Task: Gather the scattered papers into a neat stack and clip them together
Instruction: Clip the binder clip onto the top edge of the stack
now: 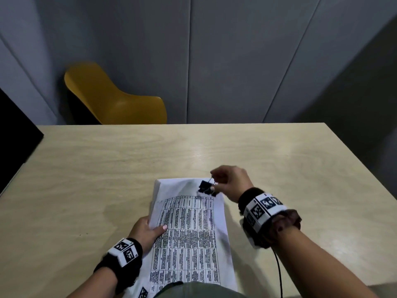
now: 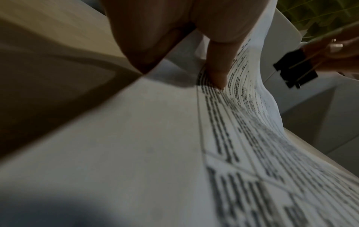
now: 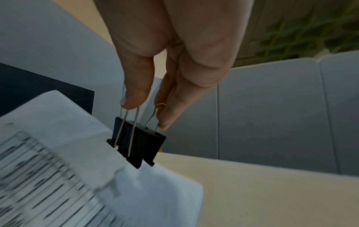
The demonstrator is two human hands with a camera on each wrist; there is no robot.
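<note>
A stack of printed papers [image 1: 189, 229], its top sheet covered in a dense table of text, lies lengthwise on a pale wooden table [image 1: 86, 179], with its near end reaching the table's front edge. The sheets look already gathered and squared. The left hand [image 1: 148, 230] grips the stack's left edge, thumb on top and fingers curled beneath, probably to keep the sheets aligned and lift that side a little.

At the far right corner of the stack, the right hand [image 1: 229, 181] pinches the two wire handles of a black binder clip [image 1: 206, 187] between thumb and fingers. The squeeze would hold the clip's mouth open so it can slide over the paper's edge. The clip hangs just over the corner; whether it already bites the sheets cannot be told.

Both wrists wear black bands with black-and-white square markers. Beyond the table stands a yellow moulded chair [image 1: 111, 97] against grey panelled walls [image 1: 236, 61]. A dark panel [image 1: 15, 130] sits at the table's left.
</note>
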